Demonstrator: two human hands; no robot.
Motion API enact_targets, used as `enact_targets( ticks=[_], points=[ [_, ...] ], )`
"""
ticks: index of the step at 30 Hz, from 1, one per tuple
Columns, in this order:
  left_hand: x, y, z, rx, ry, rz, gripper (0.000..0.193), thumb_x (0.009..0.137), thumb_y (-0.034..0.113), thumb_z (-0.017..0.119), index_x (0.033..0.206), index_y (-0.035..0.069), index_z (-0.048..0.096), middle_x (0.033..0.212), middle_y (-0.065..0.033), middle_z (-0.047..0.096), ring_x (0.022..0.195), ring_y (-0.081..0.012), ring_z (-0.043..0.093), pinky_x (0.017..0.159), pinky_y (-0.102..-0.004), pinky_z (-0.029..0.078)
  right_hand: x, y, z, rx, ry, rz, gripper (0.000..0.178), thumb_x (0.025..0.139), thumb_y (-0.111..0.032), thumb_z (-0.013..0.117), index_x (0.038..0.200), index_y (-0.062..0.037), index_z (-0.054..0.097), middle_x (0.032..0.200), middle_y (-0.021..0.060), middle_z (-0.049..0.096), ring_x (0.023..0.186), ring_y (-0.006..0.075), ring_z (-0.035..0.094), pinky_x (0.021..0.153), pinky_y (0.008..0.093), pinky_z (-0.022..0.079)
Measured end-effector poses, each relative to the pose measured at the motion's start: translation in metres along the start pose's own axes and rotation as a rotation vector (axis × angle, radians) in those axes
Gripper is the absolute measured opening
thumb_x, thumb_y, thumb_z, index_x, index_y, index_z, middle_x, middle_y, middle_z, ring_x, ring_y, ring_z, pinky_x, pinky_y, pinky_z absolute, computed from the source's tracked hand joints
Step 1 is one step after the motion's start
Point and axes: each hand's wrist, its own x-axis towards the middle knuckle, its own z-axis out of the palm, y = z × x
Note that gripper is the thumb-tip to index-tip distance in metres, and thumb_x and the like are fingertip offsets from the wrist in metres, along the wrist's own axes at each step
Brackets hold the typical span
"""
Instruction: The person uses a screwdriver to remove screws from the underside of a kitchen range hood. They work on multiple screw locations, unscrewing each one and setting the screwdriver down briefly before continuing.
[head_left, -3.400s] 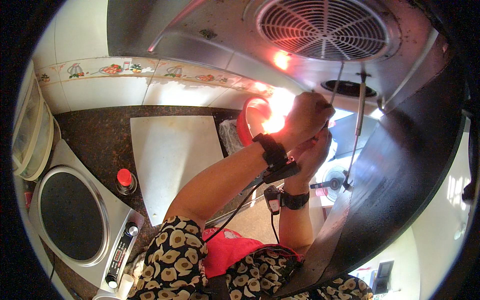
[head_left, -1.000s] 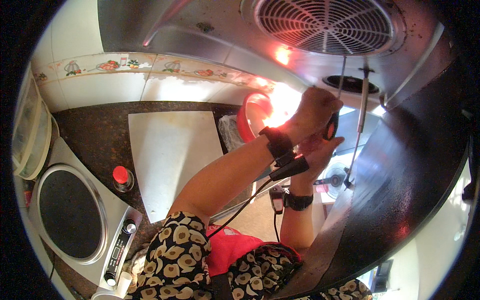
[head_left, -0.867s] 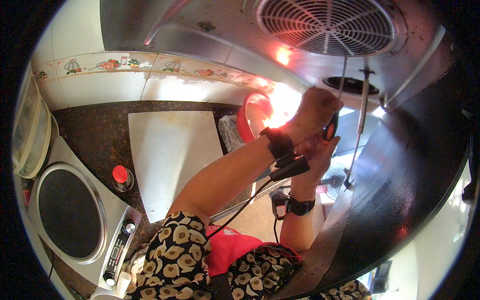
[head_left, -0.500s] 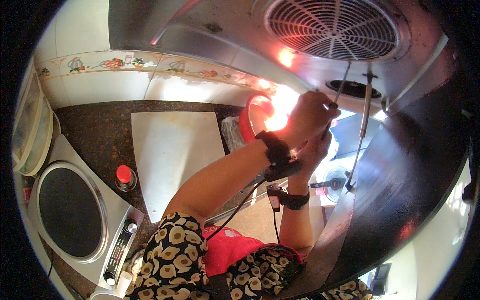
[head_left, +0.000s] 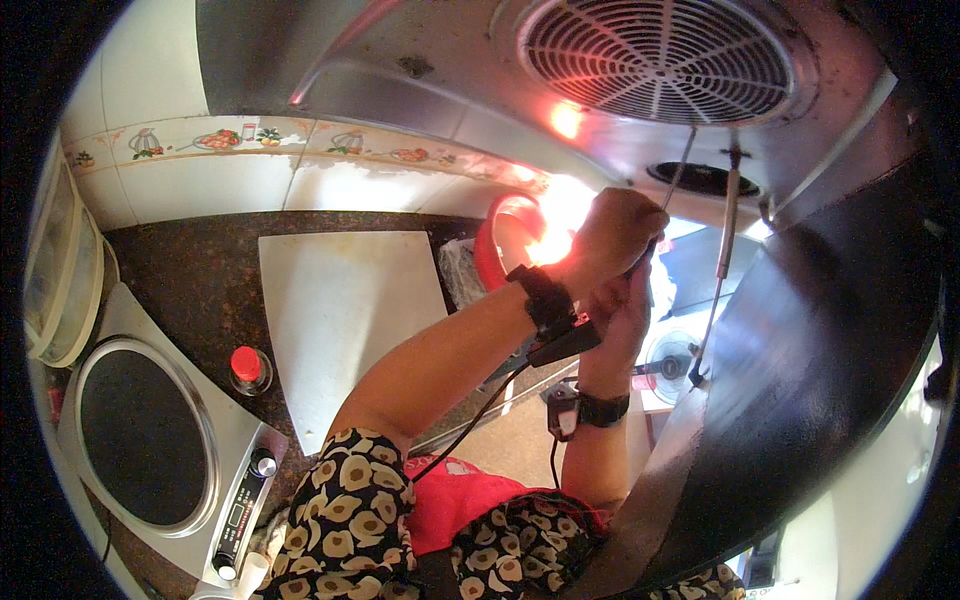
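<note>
Both of my hands are raised together under a metal range hood (head_left: 470,70). My left hand (head_left: 618,232) is closed around the lower end of a thin metal rod (head_left: 680,170) that comes down from the hood. Just below it, my right hand (head_left: 622,310) has its fingers bent upward, partly hidden behind the left wrist. A narrow dark piece (head_left: 645,262) shows between the two hands; its kind is unclear. Right of them, a metal strut (head_left: 727,220) joins the hood to a dark tilted panel (head_left: 810,330).
A round vent grille (head_left: 660,70) is overhead. At left are an electric hob (head_left: 145,435), a red-capped bottle (head_left: 249,368) and a pale board (head_left: 350,310) on the counter. A red bowl (head_left: 495,245) and bright glare lie behind my hands; a fan (head_left: 670,362) stands beyond.
My right hand has shifted slightly left and down, its wrist turning a little. My left hand stays at the rod's lower end, slightly lower. The view has moved slightly.
</note>
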Motion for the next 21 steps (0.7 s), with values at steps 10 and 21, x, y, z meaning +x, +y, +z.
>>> enact_targets(
  ticks=[10,21],
  points=[
    [0.006,-0.006,0.027,0.137,0.032,0.24,0.035,0.08,0.031,0.062,0.062,0.001,0.066,0.064,-0.0223,0.06,0.061,-0.037,0.062,0.062,-0.0446,0.05,0.014,-0.009,-0.006,-0.115,0.064,-0.436,0.035,0.097,-0.045,0.055,0.102,-0.0106,0.051,0.065,-0.0037,0.042,0.049,0.0041,0.033,0.04,0.0224,0.024],
    [-0.008,0.009,0.008,0.231,-0.073,0.113,0.037,0.093,0.033,0.053,0.073,0.004,0.065,0.072,-0.0184,0.063,0.063,-0.0326,0.062,0.062,-0.041,0.051,0.007,0.0,0.012,-0.316,0.214,-0.533,0.029,0.093,-0.036,0.065,0.096,-0.0093,0.053,0.07,-0.0041,0.043,0.051,0.0042,0.035,0.042,0.0201,0.028]
  ],
)
